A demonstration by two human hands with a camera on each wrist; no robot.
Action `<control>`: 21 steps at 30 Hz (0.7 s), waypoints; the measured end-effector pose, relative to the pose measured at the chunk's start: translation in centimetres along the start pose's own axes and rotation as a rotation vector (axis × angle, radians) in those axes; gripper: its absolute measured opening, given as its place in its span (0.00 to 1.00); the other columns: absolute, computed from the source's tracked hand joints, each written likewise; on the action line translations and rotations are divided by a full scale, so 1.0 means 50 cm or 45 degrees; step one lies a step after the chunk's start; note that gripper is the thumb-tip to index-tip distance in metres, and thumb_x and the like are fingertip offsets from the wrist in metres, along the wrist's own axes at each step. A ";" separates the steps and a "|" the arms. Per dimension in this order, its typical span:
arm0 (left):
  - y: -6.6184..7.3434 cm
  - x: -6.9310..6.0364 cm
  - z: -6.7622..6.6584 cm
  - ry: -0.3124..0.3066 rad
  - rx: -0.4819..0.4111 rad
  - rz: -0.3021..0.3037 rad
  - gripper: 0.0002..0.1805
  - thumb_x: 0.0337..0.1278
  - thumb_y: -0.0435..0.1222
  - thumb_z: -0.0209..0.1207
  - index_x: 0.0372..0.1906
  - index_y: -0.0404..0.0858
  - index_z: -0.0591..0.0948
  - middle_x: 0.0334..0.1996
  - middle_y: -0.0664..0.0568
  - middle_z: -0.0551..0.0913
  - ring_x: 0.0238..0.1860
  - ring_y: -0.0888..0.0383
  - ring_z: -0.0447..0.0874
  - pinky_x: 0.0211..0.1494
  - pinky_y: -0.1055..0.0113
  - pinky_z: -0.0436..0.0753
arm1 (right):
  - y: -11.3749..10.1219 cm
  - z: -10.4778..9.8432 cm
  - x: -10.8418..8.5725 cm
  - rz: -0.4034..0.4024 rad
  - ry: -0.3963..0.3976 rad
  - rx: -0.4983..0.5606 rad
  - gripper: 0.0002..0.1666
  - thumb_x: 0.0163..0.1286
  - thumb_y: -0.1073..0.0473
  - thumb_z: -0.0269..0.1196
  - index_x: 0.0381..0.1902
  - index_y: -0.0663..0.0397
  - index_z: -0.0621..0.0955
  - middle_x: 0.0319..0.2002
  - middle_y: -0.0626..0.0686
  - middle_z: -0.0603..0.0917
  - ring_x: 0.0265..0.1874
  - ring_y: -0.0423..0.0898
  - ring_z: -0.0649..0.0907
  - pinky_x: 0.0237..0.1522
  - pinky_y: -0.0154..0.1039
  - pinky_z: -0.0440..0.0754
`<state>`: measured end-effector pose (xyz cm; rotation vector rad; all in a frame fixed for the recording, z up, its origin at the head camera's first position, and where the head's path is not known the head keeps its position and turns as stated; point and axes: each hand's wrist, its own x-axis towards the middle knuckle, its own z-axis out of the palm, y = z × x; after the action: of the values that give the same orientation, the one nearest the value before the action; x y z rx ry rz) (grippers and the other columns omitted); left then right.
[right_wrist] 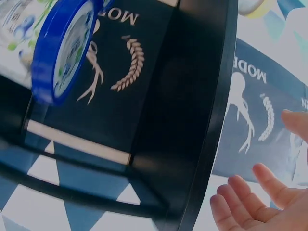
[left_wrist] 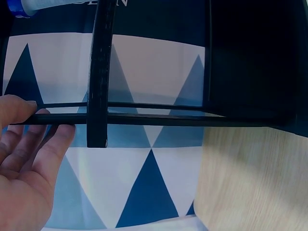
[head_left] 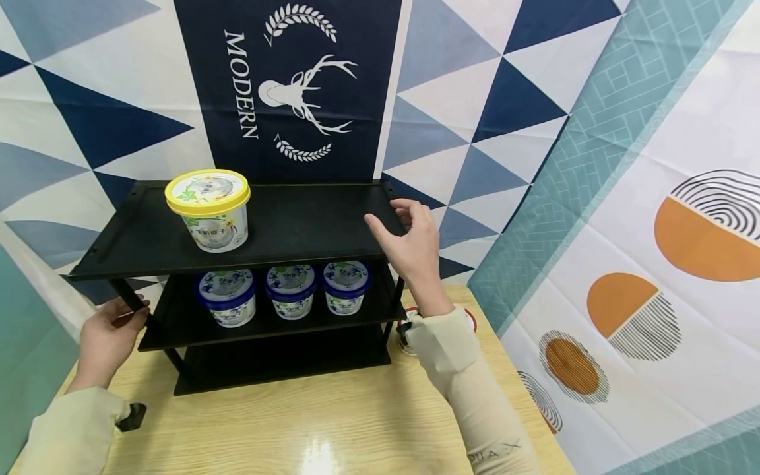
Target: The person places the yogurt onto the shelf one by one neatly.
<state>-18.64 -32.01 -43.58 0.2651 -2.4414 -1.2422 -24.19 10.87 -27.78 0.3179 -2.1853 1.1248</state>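
Observation:
A black three-level rack (head_left: 309, 227) stands on the table, one tub with a yellow lid (head_left: 209, 192) on its top level at the left. Three tubs with blue lids, among them the middle one (head_left: 291, 280), sit in a row on the level below. My left hand (head_left: 107, 336) grips the rack's left side frame; in the left wrist view the hand (left_wrist: 29, 163) has its thumb and fingers around a thin black bar (left_wrist: 159, 119). At the top level's right edge my right hand (head_left: 415, 247) is held with fingers apart; the right wrist view shows this hand (right_wrist: 269, 202) holding nothing.
A container with a red rim (head_left: 471, 320) is on the wooden table (head_left: 285, 422) right of the rack, partly hidden by my right forearm. Patterned cloth (head_left: 297, 92) hangs right behind the rack, and more cloth (head_left: 641, 237) hangs along the right side.

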 end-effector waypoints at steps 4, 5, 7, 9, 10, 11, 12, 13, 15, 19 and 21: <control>0.000 0.000 0.000 -0.002 -0.011 0.001 0.22 0.65 0.40 0.51 0.54 0.25 0.73 0.30 0.85 0.66 0.29 0.90 0.67 0.28 0.88 0.72 | 0.020 -0.020 0.001 0.023 0.038 -0.007 0.27 0.59 0.47 0.66 0.50 0.58 0.78 0.46 0.60 0.77 0.44 0.54 0.75 0.49 0.48 0.76; 0.000 0.000 0.000 -0.005 -0.012 0.000 0.23 0.65 0.40 0.51 0.54 0.25 0.73 0.30 0.85 0.65 0.29 0.90 0.67 0.28 0.88 0.72 | 0.025 -0.025 0.001 0.031 0.045 -0.011 0.27 0.59 0.47 0.66 0.50 0.58 0.78 0.46 0.60 0.77 0.44 0.54 0.75 0.49 0.48 0.75; -0.001 0.000 0.000 -0.006 -0.013 -0.003 0.23 0.65 0.40 0.51 0.54 0.25 0.73 0.30 0.85 0.65 0.29 0.90 0.67 0.28 0.88 0.72 | 0.034 -0.034 0.002 0.059 0.054 -0.020 0.27 0.60 0.47 0.66 0.51 0.58 0.78 0.46 0.59 0.77 0.45 0.53 0.75 0.50 0.48 0.75; -0.001 -0.001 0.000 -0.010 -0.019 -0.004 0.22 0.65 0.41 0.51 0.54 0.26 0.73 0.30 0.85 0.66 0.30 0.90 0.67 0.29 0.88 0.72 | 0.043 -0.042 0.001 0.091 0.062 -0.026 0.27 0.60 0.46 0.65 0.50 0.58 0.78 0.47 0.59 0.77 0.45 0.53 0.75 0.50 0.48 0.75; -0.001 -0.001 0.001 -0.010 -0.024 -0.003 0.22 0.65 0.40 0.51 0.54 0.26 0.73 0.30 0.85 0.66 0.30 0.90 0.67 0.29 0.88 0.72 | 0.048 -0.046 0.001 0.107 0.064 -0.028 0.27 0.60 0.46 0.65 0.50 0.58 0.78 0.47 0.59 0.77 0.46 0.53 0.75 0.50 0.48 0.76; -0.002 -0.001 0.001 -0.009 -0.029 -0.001 0.21 0.65 0.40 0.51 0.54 0.26 0.73 0.31 0.86 0.66 0.30 0.90 0.67 0.29 0.88 0.72 | 0.052 -0.049 0.000 0.119 0.067 -0.026 0.27 0.60 0.46 0.65 0.50 0.58 0.78 0.47 0.59 0.77 0.45 0.53 0.75 0.50 0.48 0.75; -0.002 -0.001 0.001 -0.008 -0.036 0.001 0.21 0.65 0.40 0.51 0.53 0.27 0.73 0.31 0.86 0.66 0.30 0.90 0.67 0.29 0.89 0.72 | 0.056 -0.052 0.000 0.129 0.069 -0.023 0.27 0.60 0.46 0.65 0.50 0.58 0.78 0.47 0.59 0.77 0.45 0.53 0.75 0.50 0.48 0.75; -0.002 -0.001 0.001 -0.009 -0.043 0.000 0.20 0.65 0.40 0.51 0.53 0.27 0.74 0.31 0.86 0.66 0.31 0.90 0.67 0.30 0.89 0.72 | 0.060 -0.055 -0.001 0.137 0.071 -0.020 0.27 0.60 0.46 0.65 0.50 0.58 0.78 0.47 0.59 0.77 0.45 0.53 0.75 0.49 0.48 0.75; -0.001 -0.001 0.002 -0.009 -0.051 0.000 0.19 0.65 0.40 0.51 0.52 0.28 0.74 0.31 0.85 0.67 0.31 0.90 0.67 0.30 0.89 0.72 | 0.067 -0.059 -0.004 0.146 0.074 -0.010 0.27 0.59 0.46 0.66 0.50 0.58 0.77 0.47 0.59 0.77 0.45 0.53 0.75 0.50 0.48 0.75; 0.001 -0.003 0.002 -0.003 -0.049 -0.003 0.18 0.65 0.40 0.51 0.52 0.29 0.74 0.31 0.85 0.67 0.31 0.90 0.67 0.30 0.89 0.72 | 0.084 -0.064 -0.008 0.167 0.088 0.011 0.29 0.59 0.46 0.66 0.52 0.58 0.76 0.47 0.59 0.77 0.46 0.54 0.75 0.50 0.49 0.75; 0.002 -0.004 0.002 -0.002 -0.045 -0.005 0.19 0.65 0.40 0.51 0.52 0.29 0.74 0.31 0.86 0.67 0.31 0.90 0.67 0.30 0.89 0.72 | 0.092 -0.065 -0.011 0.187 0.085 0.007 0.29 0.60 0.46 0.65 0.53 0.58 0.76 0.47 0.59 0.76 0.47 0.54 0.75 0.50 0.49 0.75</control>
<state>-18.51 -31.83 -43.57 0.2593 -2.4192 -1.2862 -24.58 16.18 -29.72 0.1215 -2.1753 1.2034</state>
